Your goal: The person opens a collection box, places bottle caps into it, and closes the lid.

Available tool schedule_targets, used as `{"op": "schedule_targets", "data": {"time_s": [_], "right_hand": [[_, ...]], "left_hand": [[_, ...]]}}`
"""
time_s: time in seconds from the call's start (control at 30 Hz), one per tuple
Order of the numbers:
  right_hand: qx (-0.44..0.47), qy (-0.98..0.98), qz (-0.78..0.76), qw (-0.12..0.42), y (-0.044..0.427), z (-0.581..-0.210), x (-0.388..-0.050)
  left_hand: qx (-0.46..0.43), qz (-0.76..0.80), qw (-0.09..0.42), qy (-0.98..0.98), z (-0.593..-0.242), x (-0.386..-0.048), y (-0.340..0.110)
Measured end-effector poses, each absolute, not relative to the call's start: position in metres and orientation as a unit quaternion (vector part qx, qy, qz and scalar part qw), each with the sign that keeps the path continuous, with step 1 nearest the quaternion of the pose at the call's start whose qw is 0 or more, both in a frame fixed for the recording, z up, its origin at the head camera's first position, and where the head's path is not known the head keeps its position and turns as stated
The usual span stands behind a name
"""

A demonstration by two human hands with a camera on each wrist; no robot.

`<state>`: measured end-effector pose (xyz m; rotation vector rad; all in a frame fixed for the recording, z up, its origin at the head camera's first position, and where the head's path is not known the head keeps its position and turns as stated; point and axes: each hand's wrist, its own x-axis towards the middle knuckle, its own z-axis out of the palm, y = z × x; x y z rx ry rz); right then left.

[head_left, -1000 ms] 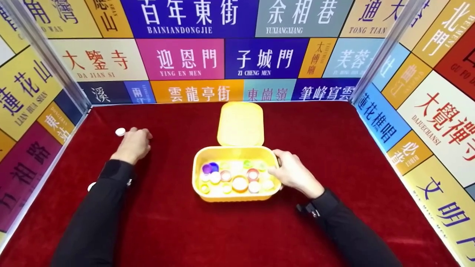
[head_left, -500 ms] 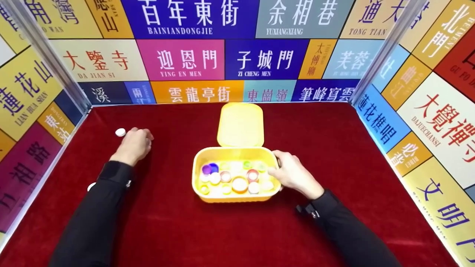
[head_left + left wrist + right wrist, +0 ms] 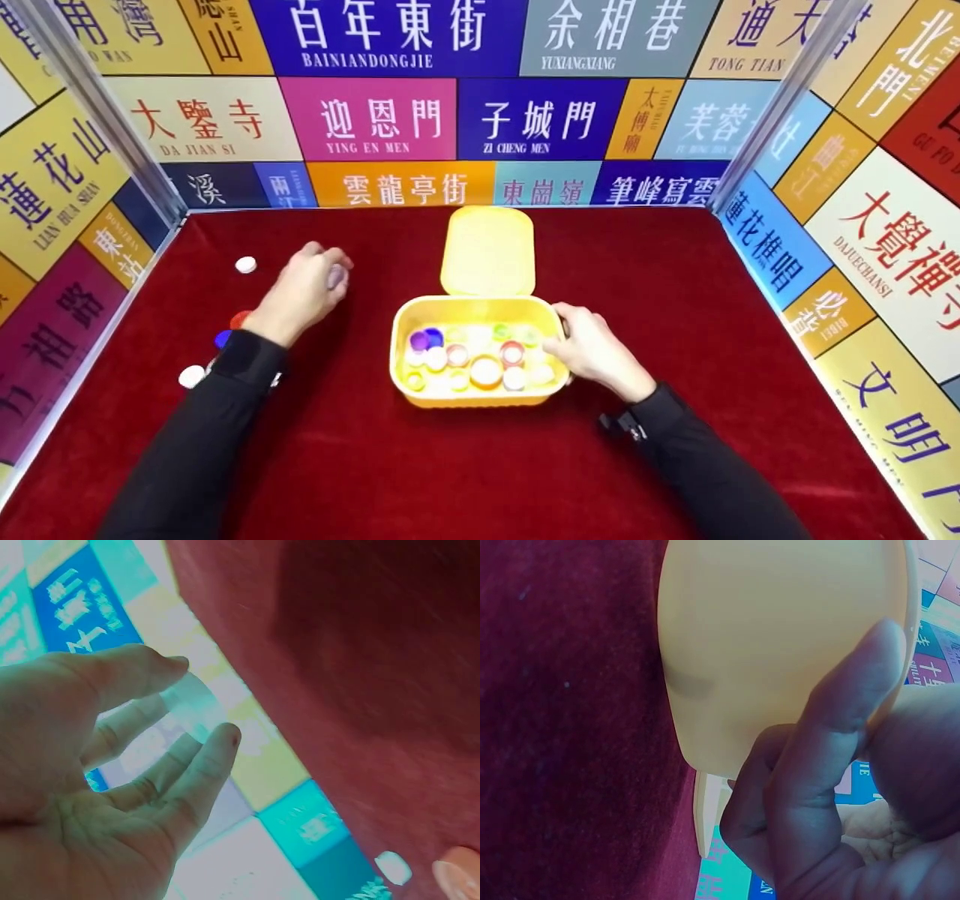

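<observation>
My left hand (image 3: 300, 292) is raised over the left part of the cloth. Between its thumb and fingertips it pinches a pale, translucent round cap (image 3: 196, 706), greyish purple in the head view. My right hand (image 3: 600, 349) grips the right end of a yellow plastic box (image 3: 472, 401), thumb over the rim in the right wrist view. Inside the box lie several bottle caps, among them a purple one (image 3: 419, 341), a blue one (image 3: 433, 337) and a white-and-orange one (image 3: 486, 371). The box's lid (image 3: 489, 251) lies folded back behind it.
On the left of the red cloth (image 3: 420, 472) lie two white caps, the far white cap (image 3: 245, 264) and the near white cap (image 3: 192, 376). A red cap (image 3: 240, 320) and a blue cap (image 3: 223, 339) show beside the left wrist. Panels with printed characters (image 3: 382, 120) wall the cloth in.
My left hand has lifted and moved right, now with the pale cap visible in its fingers. Red and blue caps have come into sight behind it. The right hand and box have stayed put.
</observation>
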<state>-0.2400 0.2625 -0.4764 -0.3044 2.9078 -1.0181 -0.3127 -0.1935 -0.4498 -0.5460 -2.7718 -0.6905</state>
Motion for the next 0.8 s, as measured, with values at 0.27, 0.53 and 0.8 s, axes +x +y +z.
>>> {"op": "schedule_targets", "data": {"time_s": [0.27, 0.53, 0.8], "right_hand": [[-0.092, 0.938, -0.332, 0.033, 0.262, -0.475, -0.240], [-0.093, 0.937, -0.336, 0.032, 0.263, -0.475, -0.241], [-0.094, 0.936, -0.338, 0.033, 0.262, -0.475, -0.240]], "left_hand": [[-0.267, -0.239, 0.167, -0.919, -0.435, -0.288, -0.151], [-0.357, -0.209, 0.130, -0.901, -0.427, -0.261, -0.105], [-0.433, -0.161, 0.075, -0.884, -0.435, -0.240, -0.074]]}}
